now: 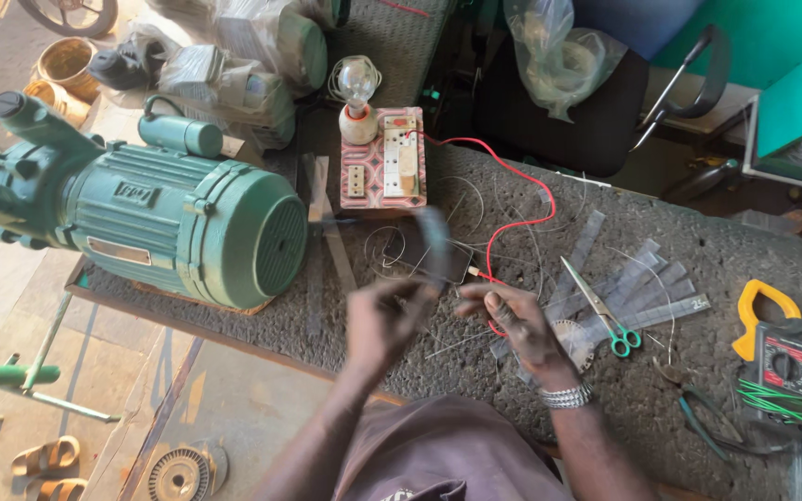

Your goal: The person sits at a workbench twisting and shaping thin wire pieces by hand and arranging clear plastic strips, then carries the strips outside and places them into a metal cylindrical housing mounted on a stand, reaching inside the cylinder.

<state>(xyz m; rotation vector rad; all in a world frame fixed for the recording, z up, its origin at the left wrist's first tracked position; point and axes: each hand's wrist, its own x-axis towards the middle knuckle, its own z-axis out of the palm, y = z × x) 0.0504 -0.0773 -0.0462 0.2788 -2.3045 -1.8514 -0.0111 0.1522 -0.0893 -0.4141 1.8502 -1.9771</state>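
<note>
Thin wire (pixel 475 341) lay in loose strands on the grey workbench (pixel 698 250), running under the 2 hands near the bench's front edge. Left hand (pixel 384 320) was blurred, its fingers curled around a dark flat strip (pixel 435 243) that stood up from the grip. Right hand (pixel 512 320) rested on the bench just beside it, fingers drawn together over the wire and a red lead (pixel 522 223); whether they pinched it I could not tell. Green-handled scissors (pixel 601 311) lay on clear plastic strips (pixel 638 288) to the right. A green electric motor (pixel 187 223) sat at the left, a switch board with a bulb (pixel 382 153) behind the hands, and a yellow clamp meter (pixel 772 339) at far right.
</note>
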